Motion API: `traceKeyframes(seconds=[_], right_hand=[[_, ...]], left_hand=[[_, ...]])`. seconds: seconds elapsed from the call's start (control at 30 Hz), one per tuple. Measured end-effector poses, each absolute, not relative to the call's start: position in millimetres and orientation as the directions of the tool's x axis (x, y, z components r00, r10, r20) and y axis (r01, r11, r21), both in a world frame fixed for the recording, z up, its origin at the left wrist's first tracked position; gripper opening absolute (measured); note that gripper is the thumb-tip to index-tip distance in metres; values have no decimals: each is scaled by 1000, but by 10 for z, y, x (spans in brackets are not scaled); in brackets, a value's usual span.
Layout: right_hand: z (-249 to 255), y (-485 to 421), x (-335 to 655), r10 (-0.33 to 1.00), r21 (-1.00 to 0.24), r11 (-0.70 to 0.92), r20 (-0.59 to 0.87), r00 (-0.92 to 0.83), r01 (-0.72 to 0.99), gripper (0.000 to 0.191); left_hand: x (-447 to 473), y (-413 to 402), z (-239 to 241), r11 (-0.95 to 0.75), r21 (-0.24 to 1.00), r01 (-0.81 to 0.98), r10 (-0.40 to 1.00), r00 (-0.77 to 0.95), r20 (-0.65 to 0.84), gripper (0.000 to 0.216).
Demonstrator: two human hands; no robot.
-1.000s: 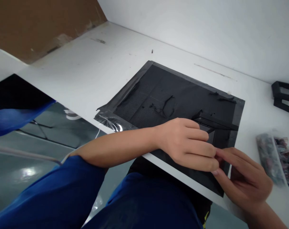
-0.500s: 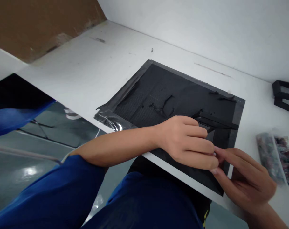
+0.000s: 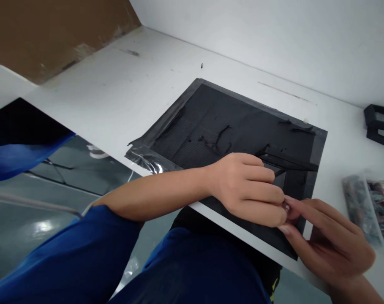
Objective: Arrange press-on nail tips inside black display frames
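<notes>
Two bare hands meet at the near right corner of a black mat (image 3: 211,122) taped flat to a white table (image 3: 115,84).

- Left hand (image 3: 249,188): forearm lies across the table's front edge. Grip closed, fingers curled in, tips pinched on a tiny pale piece (image 3: 285,206), too small to name.
- Right hand (image 3: 331,240): comes in from the right, fingers stretched long, thumb underneath, tips touching the left fingertips at the same piece. Whether this grip is closed on it I cannot tell.
- Tiny piece sits between the two sets of fingertips, just above the mat's near right corner.
- Black frame part (image 3: 290,162) lies on the mat just beyond the left knuckles.
- Thin black scraps (image 3: 219,141) are scattered mid-mat.
- Clear bag of small parts (image 3: 369,207) rests on the table to the right, apart from the hands.
- Black bracket (image 3: 380,124) is at the far right edge.
- Blue sleeves (image 3: 68,257) fill the foreground.
</notes>
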State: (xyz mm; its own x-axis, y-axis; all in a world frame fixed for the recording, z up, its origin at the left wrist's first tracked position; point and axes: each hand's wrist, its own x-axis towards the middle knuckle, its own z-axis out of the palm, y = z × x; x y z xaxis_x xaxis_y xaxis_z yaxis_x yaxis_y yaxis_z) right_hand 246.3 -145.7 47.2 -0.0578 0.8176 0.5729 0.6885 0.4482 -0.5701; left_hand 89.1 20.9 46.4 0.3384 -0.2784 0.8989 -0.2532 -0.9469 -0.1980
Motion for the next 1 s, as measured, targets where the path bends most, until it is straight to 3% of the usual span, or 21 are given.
traceKeyframes(seconds=[0.17, 0.3, 0.47, 0.63, 0.87, 1.0], right_hand=[[471, -1445, 2480, 819, -583, 442, 572, -42, 681, 62], [443, -1381, 2499, 834, -597, 383, 552, 14, 705, 60], [312, -1254, 2513, 867, -522, 264, 498, 39, 811, 48], [185, -1168, 2557, 951, -494, 41, 286, 119, 869, 34], [161, -1111, 2558, 973, -473, -89, 147, 178, 876, 41], [170, -1125, 2560, 968, -507, -140, 110, 225, 851, 46]], left_hand=[[864, 202, 437, -941, -179, -287, -283, 378, 881, 33], [838, 215, 413, -933, -129, -336, -274, 432, 859, 23], [756, 182, 439, -908, 133, -397, -208, 704, 679, 21], [703, 86, 457, -884, 264, -385, -40, 625, 780, 31], [785, 98, 564, -804, 495, -329, -117, 904, 411, 32], [774, 170, 561, -785, 482, -388, -170, 884, 435, 39]])
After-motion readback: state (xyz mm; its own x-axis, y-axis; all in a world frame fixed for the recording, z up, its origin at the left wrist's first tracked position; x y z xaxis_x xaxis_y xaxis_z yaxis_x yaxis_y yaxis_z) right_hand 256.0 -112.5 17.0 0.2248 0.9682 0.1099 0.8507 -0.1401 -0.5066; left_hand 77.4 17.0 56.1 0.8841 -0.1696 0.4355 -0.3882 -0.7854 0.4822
